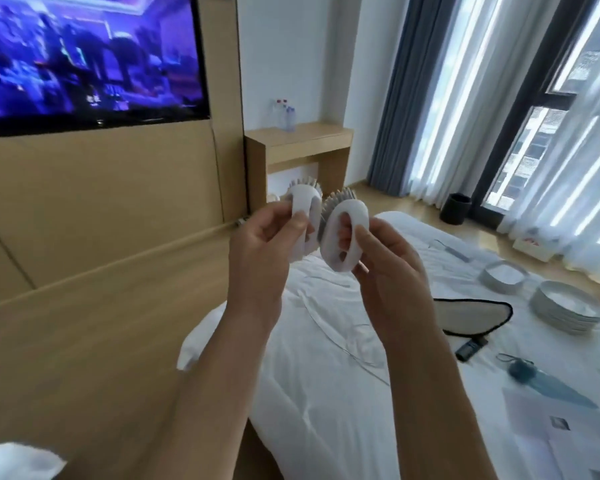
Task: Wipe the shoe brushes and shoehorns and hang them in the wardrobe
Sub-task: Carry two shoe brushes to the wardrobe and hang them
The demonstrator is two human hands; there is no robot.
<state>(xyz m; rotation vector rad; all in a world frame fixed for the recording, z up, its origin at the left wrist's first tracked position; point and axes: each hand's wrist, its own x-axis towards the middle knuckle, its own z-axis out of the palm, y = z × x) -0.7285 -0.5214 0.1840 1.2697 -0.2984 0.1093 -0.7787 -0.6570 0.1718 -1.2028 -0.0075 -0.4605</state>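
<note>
- head: left hand point(257, 237) grips white oval plastic shoe brush point(303, 223), fingers curled round its loop handle
- right hand point(385, 254) grips second white oval brush point(343, 237), fingers through its loop
- both brushes raised above white bed point(326, 375), bristled edges touching

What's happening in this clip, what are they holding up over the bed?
A person holds two white shoe brushes in the air above the bed. The left hand grips the left brush, the right hand grips the right brush, bristle sides close together. No cloth shows in either hand, and no wardrobe is in view.
</note>
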